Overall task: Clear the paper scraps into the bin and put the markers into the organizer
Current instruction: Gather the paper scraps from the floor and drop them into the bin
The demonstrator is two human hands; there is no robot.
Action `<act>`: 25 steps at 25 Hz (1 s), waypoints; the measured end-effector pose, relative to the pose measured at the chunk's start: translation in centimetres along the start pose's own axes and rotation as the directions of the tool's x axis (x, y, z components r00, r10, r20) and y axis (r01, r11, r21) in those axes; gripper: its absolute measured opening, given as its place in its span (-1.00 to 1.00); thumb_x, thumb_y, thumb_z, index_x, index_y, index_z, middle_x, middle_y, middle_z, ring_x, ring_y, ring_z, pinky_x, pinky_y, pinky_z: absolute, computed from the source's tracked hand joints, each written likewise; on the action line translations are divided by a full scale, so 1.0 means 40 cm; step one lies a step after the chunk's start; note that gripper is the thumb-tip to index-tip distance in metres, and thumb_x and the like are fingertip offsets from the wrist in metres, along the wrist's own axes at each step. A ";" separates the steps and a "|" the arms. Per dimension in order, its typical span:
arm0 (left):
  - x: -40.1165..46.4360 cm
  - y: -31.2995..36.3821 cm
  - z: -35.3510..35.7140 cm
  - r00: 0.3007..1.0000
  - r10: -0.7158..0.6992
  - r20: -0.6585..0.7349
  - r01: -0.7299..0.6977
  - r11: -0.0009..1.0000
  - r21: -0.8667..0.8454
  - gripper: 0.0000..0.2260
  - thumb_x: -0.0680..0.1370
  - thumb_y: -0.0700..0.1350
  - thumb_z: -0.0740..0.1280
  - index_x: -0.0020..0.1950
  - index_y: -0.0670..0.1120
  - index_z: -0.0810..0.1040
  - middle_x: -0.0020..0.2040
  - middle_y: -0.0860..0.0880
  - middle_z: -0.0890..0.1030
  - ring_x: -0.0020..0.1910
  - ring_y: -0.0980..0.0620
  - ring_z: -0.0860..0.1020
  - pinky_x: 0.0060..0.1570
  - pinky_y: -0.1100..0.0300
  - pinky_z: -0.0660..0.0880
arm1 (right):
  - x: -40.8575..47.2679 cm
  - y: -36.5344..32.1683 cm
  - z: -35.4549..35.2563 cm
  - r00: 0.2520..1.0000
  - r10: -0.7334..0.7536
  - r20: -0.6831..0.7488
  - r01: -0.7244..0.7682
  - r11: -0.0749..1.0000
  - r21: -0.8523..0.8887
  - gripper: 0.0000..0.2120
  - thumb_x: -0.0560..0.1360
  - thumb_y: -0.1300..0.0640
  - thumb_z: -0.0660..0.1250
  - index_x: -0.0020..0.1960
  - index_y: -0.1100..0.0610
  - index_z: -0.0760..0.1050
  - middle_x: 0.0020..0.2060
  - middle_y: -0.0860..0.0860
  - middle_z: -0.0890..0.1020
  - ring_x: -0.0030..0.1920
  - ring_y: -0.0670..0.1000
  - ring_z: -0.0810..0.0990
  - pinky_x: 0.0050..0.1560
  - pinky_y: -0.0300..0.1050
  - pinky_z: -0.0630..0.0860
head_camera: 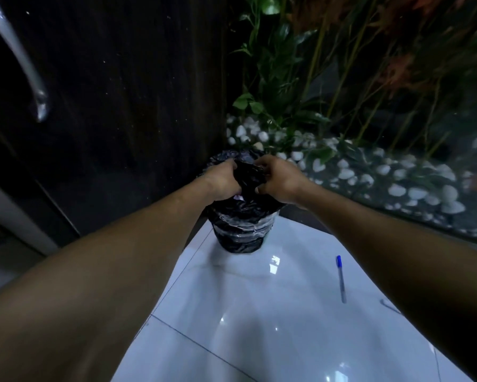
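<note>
A small bin (241, 230) lined with a black plastic bag (248, 177) stands on the white tiled floor, in the corner by a dark door. My left hand (220, 180) and my right hand (278, 179) both grip the bunched top of the bag, pulling it together over the bin's mouth. A bit of pale paper (240, 197) shows between my hands, just inside the bag. A pen with a blue cap (341, 278) lies on the floor to the right of the bin. No organizer is in view.
A dark door (107, 106) with a long metal handle (25, 64) rises at the left. A planter bed with white pebbles (369, 172) and green plants (287, 78) runs along the right. Glossy white floor tiles (259, 326) stretch toward me.
</note>
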State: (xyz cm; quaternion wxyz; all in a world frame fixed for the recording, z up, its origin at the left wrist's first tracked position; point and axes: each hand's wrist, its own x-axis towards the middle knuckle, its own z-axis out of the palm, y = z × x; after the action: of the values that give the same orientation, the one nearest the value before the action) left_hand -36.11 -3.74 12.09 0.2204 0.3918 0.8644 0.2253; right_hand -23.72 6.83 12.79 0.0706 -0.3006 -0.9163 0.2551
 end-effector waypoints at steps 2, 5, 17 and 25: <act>-0.007 0.020 0.003 1.000 0.021 -0.021 -0.021 1.000 -0.007 -0.50 0.52 -0.11 0.43 0.42 -0.06 0.35 0.22 -0.12 0.53 0.06 -0.08 0.55 0.02 0.03 0.57 | -0.024 0.022 -0.020 1.000 -0.013 -0.009 0.013 0.999 -0.034 -0.34 0.42 0.14 0.54 0.46 0.08 0.37 0.25 0.11 0.58 0.20 0.11 0.57 0.09 -0.08 0.53; -0.025 0.074 0.020 0.996 0.078 -0.036 -0.080 0.996 -0.029 -0.54 0.55 -0.06 0.41 0.40 -0.07 0.35 0.20 -0.11 0.50 0.00 -0.07 0.53 -0.11 0.08 0.50 | -0.081 0.077 -0.064 1.000 -0.013 -0.019 0.012 0.997 -0.073 -0.38 0.41 0.11 0.54 0.42 0.08 0.40 0.24 0.10 0.58 0.20 0.10 0.58 0.15 -0.06 0.53; -0.090 0.423 0.377 0.861 0.468 0.200 -0.490 0.869 0.073 -0.53 0.54 0.00 0.40 0.39 -0.08 0.39 0.33 -0.10 0.41 0.28 -0.10 0.43 0.09 0.12 0.42 | -0.424 0.481 -0.278 0.942 0.315 0.115 -0.255 0.896 -0.364 -0.31 0.39 0.06 0.55 0.45 0.07 0.37 0.26 0.09 0.59 0.23 0.10 0.57 0.22 -0.05 0.50; -0.145 0.517 0.687 0.744 0.485 0.460 -0.596 0.792 0.129 -0.51 0.49 0.01 0.44 0.38 -0.05 0.42 0.31 -0.09 0.43 0.28 -0.07 0.45 0.12 0.17 0.39 | -0.601 0.794 -0.257 0.839 0.489 0.239 -0.390 0.846 -0.362 -0.44 0.43 0.03 0.53 0.38 0.05 0.45 0.15 0.03 0.66 0.06 0.02 0.57 0.04 -0.16 0.41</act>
State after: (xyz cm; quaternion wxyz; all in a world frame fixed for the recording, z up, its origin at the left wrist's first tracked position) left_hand -5.37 9.95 2.87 0.2633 0.6911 0.6689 0.0751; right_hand 15.00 18.98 6.02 -0.1875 -0.4664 -0.8479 0.1686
